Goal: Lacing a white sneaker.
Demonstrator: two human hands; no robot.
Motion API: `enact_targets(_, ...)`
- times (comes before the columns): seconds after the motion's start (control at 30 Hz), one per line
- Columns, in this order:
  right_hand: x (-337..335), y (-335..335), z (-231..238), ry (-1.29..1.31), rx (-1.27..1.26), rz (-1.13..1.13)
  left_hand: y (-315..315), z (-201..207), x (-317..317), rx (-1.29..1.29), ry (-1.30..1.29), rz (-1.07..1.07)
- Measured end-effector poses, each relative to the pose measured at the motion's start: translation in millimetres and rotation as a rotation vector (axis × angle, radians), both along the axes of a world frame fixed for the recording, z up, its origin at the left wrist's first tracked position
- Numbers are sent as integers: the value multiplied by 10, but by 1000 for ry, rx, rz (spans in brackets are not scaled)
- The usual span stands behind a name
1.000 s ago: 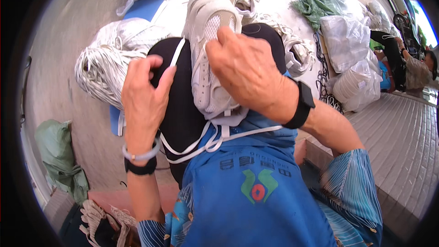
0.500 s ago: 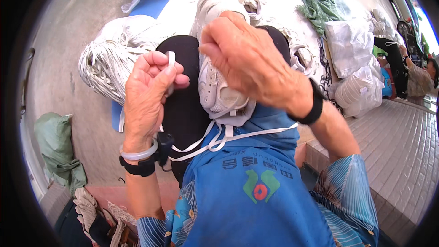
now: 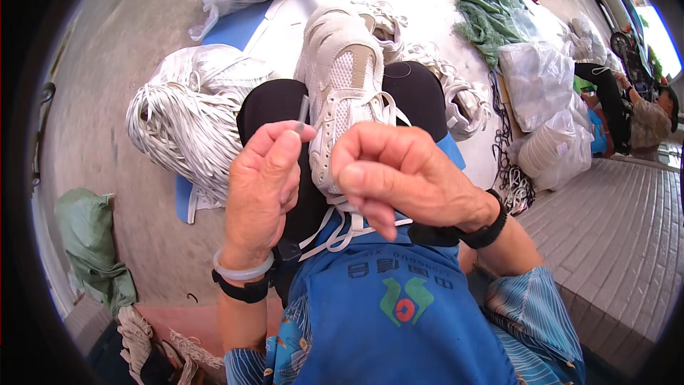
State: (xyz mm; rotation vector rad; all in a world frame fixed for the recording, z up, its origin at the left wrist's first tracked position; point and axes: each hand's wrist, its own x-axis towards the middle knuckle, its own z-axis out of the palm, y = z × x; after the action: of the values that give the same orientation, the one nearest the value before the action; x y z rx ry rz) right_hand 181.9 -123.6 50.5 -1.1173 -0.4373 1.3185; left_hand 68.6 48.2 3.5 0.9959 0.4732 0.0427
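White shoe (image 3: 350, 64), upper centre; left hand (image 3: 262, 182), centre, pinching thin strip (image 3: 304, 110); right hand (image 3: 410, 175), centre, fingers curled, cannot tell on what.

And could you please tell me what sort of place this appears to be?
It looks like an informal outdoor workspace, perhaps near a road: a pale shoe lies across the person's lap, a bundle of white laces sits alongside, and a vehicle stands in the background.

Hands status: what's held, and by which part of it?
Left hand: a thin strip, probably a lace, pinched between thumb and index just below its upward-pointing end. Right hand: fingers curled; can't tell if it holds anything.
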Motion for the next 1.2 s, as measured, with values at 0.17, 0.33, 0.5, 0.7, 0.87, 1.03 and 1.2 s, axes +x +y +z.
enact_targets(0.17, 3, 66, -217, -165, 55, -230, -144, 43, 25, 67, -5, 115)
enact_targets(0.33, 20, 86, -343, -313, 21, -373, -168, 30, 11, 147, -35, 38)
enact_targets(0.5, -8, 85, -361, -288, -40, -392, -248, -64, 70, 199, -90, 64)
enact_targets(0.7, -7, 93, -391, -493, -31, -396, -291, -91, 124, 244, -70, 14)
enact_targets(0.87, 79, 123, -414, -1038, 22, -404, -382, -10, 87, 342, -82, -88)
enact_targets(1.03, 108, 130, -337, -770, 39, -366, -369, 98, 130, 579, -86, -68)
enact_targets(1.2, 280, -118, -248, -652, -94, -469, 192, 495, -291, 289, -173, 109)
